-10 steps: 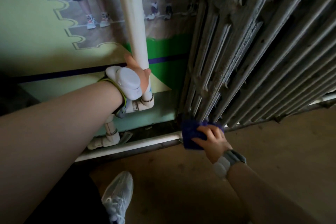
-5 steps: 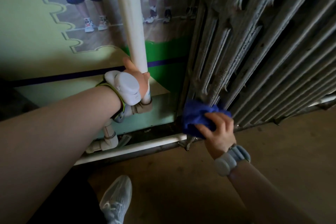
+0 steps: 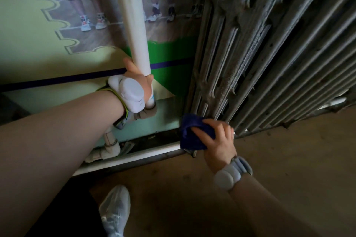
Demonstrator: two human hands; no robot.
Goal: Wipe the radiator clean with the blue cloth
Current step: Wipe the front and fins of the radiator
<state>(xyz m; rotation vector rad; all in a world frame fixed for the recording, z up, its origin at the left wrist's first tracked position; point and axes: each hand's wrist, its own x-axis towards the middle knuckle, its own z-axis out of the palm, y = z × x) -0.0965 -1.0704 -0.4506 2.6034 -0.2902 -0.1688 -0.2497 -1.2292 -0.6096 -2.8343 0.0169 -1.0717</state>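
A dusty grey cast-iron radiator (image 3: 260, 44) fills the right half of the view, its ribs running down to the floor. My right hand (image 3: 217, 140) grips the bunched blue cloth (image 3: 192, 134) and presses it against the lower ends of the leftmost ribs. My left hand (image 3: 138, 77) is wrapped round the white vertical pipe (image 3: 133, 15) just above its elbow joint. White devices sit on both wrists.
A white horizontal pipe (image 3: 131, 157) runs along the base of the wall with joints at the left. A printed poster (image 3: 86, 15) covers the wall behind. My shoe (image 3: 115, 209) stands on the brown floor (image 3: 289, 159) below.
My right hand rose with the cloth up the ribs, then came back down to the radiator's bottom end. My left hand kept hold of the pipe.
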